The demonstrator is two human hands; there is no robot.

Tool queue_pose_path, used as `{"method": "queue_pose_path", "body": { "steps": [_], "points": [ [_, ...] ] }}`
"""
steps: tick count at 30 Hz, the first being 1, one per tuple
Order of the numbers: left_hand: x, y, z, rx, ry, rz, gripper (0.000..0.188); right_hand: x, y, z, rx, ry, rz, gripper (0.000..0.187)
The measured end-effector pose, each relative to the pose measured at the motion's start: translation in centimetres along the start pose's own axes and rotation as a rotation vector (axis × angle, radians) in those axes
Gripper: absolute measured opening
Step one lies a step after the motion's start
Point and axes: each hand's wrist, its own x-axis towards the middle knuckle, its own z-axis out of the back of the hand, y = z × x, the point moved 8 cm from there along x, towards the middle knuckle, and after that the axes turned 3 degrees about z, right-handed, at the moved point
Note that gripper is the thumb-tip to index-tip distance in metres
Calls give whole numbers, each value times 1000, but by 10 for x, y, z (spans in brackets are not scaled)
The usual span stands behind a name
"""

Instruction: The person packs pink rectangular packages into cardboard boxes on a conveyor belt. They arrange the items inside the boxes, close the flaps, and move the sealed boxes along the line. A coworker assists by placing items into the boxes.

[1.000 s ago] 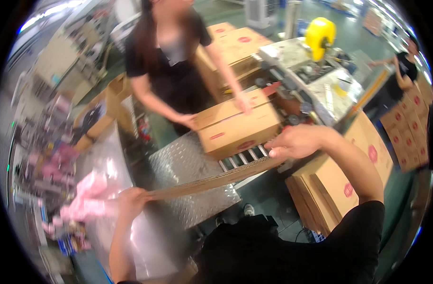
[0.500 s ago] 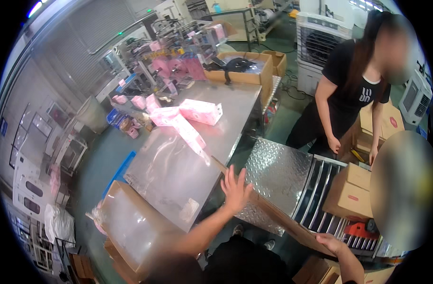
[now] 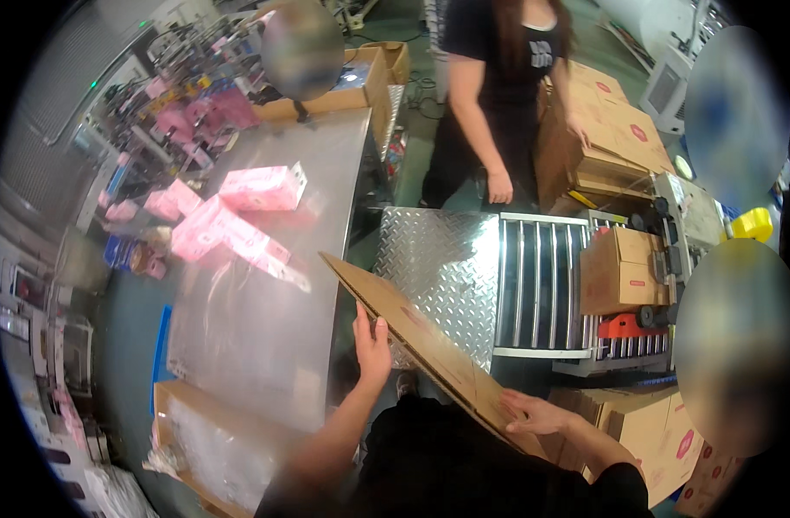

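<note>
A flattened cardboard box (image 3: 429, 345) slants in front of my body, tilted, its far end near the metal table's edge. My left hand (image 3: 373, 350) holds its near side, fingers up against the board and thumb raised. Further down, my right hand (image 3: 537, 413) grips the board near its lower right end, with the fingers over the edge. Several pink-wrapped packs (image 3: 265, 188) lie on the metal table (image 3: 256, 345) to the left, away from both hands.
A diamond-plate platform (image 3: 438, 276) adjoins a roller conveyor (image 3: 542, 285). A closed carton (image 3: 624, 272) sits in the machine there. A co-worker (image 3: 507, 104) stands beyond, by stacked flat cartons (image 3: 602, 129). More cardboard (image 3: 654, 440) lies at lower right; an open plastic-lined box (image 3: 213, 440) is at lower left.
My view has swung to the right. The flattened box has come closer to my body, and my left hand has gone from spread fingers to holding it. My right hand still grips it.
</note>
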Motion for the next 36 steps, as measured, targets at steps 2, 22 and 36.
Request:
{"method": "queue_pose_path", "body": {
  "steps": [2,22,36],
  "points": [
    [1,7,-6,62,9,54,57,-3,5,-24,140,60,-71,86],
    [3,-51,54,424,1108,-340,51,-50,-96,104,336,-1675,-441,21],
    [-115,70,46,709,1481,-1180,58,41,-55,65,-993,-528,72,44]
  ]
}}
